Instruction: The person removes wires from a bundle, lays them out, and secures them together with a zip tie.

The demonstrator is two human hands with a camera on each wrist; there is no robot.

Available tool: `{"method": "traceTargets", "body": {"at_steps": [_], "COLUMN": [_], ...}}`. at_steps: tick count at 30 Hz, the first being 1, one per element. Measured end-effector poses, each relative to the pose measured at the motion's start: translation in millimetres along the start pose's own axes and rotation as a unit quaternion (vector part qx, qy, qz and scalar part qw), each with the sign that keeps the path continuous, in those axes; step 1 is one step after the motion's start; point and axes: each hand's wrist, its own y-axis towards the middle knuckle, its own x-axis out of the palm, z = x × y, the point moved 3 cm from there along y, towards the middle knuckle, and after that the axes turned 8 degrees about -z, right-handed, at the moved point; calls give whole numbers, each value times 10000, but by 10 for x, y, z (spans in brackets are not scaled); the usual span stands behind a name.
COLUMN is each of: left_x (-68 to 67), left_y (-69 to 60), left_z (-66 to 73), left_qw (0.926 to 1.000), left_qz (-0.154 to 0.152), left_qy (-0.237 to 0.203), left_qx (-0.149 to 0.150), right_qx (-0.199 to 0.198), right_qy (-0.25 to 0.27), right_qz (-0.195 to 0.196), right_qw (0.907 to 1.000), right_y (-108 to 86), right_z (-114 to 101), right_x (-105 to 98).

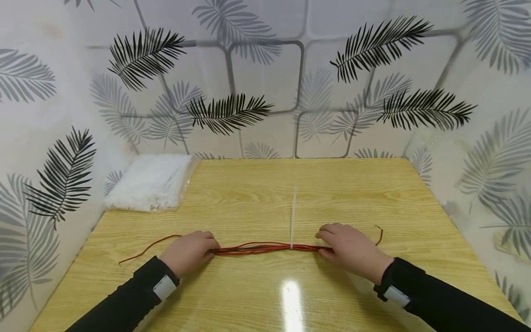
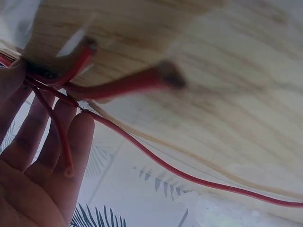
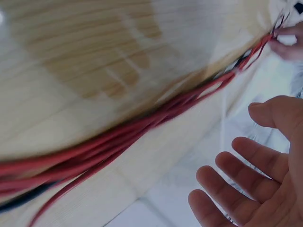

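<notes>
A bundle of thin red and dark wires [image 1: 257, 248] lies crosswise on the wooden table. A white cable tie [image 1: 292, 226] loops around it right of its middle, its long tail pointing toward the wall. My left hand [image 1: 188, 251] pinches the bundle's left part between thumb and fingers. Past that hand, several cut red ends and one longer red wire [image 2: 189, 177] stick out in the left wrist view. Over the bundle's right part is my right hand [image 1: 350, 246]; in the right wrist view its fingers [image 3: 227, 189] are spread, apart from the wires.
A clear plastic bag [image 1: 149, 182] of white contents lies at the table's back left corner. Behind and beside the wooden table [image 1: 249, 198] stand walls with a leaf pattern. One bent wire end [image 1: 379, 235] pokes out beyond the right hand.
</notes>
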Motion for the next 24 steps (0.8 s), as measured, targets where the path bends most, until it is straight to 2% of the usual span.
{"method": "traceTargets", "body": {"at_steps": [4,9,15,24], "left_x": [-24,-23,9,20], "left_y": [-2,1,39,13], "left_z": [8,11,19,-5], "left_qw": [10000,9999,9998,9997], "left_qz": [-2,24,99,147], "left_qy": [-27,-36,7,-6], "left_qx": [73,129,164,179], "right_qx": [-351,-474,-410,-398], "right_qy": [-87,-68,37,225], "right_qz": [-110,-148,-166,-342], "right_qw": [9993,9987,9990,9984], "right_y": [250,439,523,657], "right_z": [-174,-285,-307,-299], "right_x": [54,118,165,235]}}
